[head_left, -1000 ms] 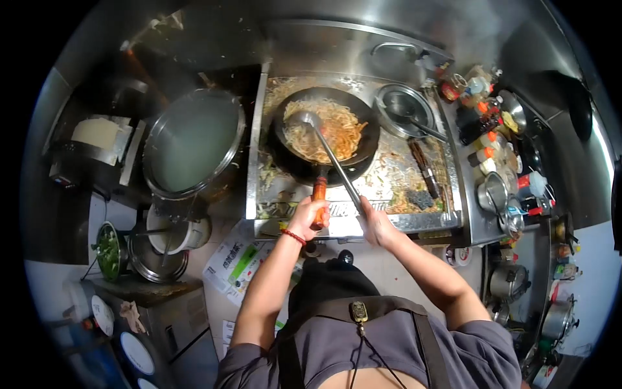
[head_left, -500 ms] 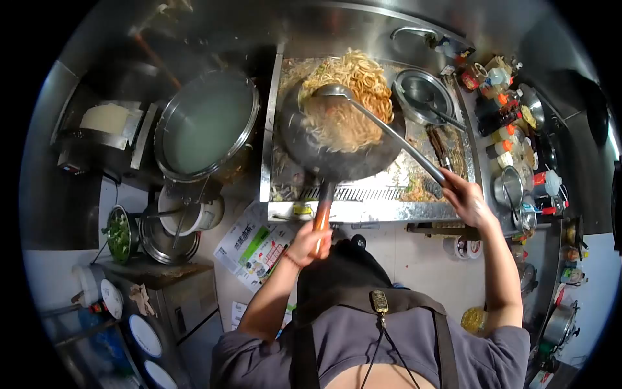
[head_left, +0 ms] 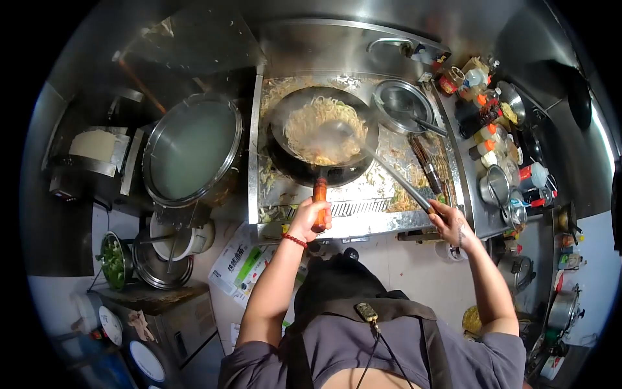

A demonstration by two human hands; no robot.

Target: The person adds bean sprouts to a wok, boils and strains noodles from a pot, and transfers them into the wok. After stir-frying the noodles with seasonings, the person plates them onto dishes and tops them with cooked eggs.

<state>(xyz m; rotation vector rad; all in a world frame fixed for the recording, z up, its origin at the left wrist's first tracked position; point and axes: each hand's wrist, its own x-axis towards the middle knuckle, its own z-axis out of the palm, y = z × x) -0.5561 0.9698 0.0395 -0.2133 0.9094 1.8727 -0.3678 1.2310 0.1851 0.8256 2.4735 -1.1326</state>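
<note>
My left hand [head_left: 310, 219] is closed round the wooden handle of a wok [head_left: 285, 107], which sits over the burner on the steel stove. Noodles [head_left: 310, 123] with bits of vegetable lie inside it, and steam blurs them. In my right hand [head_left: 449, 223] is the end of a long ladle [head_left: 398, 179]. Its bowl rests among the noodles, smeared by motion. A wider dark rim shows under the wok.
Left of the stove stands a large pot [head_left: 188, 152] of cloudy liquid. A metal basin [head_left: 403, 104] with a dark-handled utensil is at the stove's back right. Bottles [head_left: 481, 150] and bowls line the right counter. A pan of chopped greens [head_left: 115, 262] stands lower left.
The wok has come down and toward me, and the noodles that were tossed up over its far edge now lie inside it. The ladle's bowl has gone lower into the noodles.
</note>
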